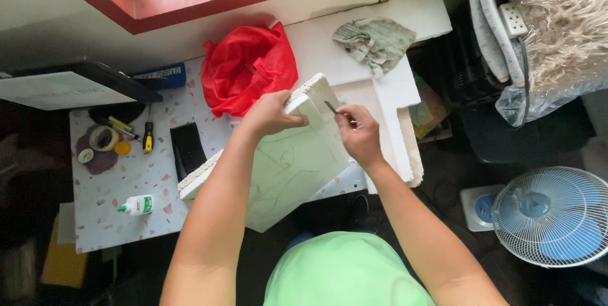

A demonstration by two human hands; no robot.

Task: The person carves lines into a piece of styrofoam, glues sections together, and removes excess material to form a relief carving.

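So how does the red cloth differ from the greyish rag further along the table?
The red cloth is bright, plain red and bulky, heaped up in puffy folds; the greyish rag is dull, faded green-grey and lies flatter. The red cloth is clearly larger. It sits just beyond the left hand, while the rag lies farther off on a white foam sheet. Both are crumpled and untouched.

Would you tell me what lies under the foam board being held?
Under the foam board, held by left hand, show the speckled table and another white slab; anything else beneath is covered.
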